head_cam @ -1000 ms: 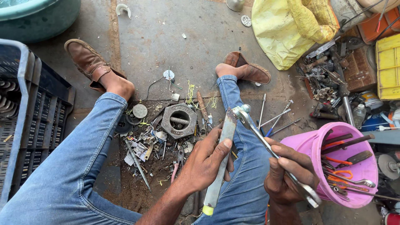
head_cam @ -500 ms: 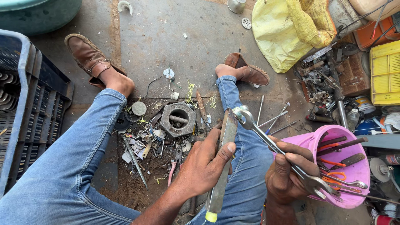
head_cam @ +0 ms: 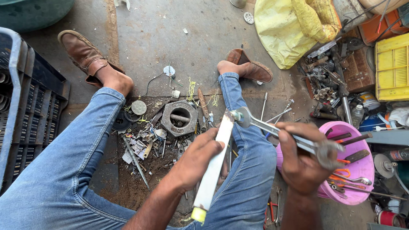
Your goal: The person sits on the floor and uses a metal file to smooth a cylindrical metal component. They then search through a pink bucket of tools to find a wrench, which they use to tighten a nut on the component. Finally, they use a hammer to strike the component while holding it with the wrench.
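Observation:
My left hand [head_cam: 198, 159] grips a white tube-shaped part with a yellow end [head_cam: 213, 170], held lengthwise over my right thigh. My right hand [head_cam: 300, 159] holds a long metal spanner [head_cam: 279, 132] by its handle. The spanner's ring end sits on the fitting at the tube's far tip [head_cam: 235, 115]. Between my legs on the ground lies a grey hexagonal metal block [head_cam: 179, 118] amid scattered small metal scraps [head_cam: 145, 142].
A pink bucket [head_cam: 362, 189] full of hand tools stands under my right hand. A dark plastic crate [head_cam: 30, 110] is at the left, a yellow sack [head_cam: 294, 30] and a yellow crate [head_cam: 392, 68] at the upper right, with a heap of metal parts [head_cam: 328, 83] beside them.
The spanner's handle has swung a little in my right hand, and the white tube has shifted slightly with my left hand. My legs and the scraps stay put.

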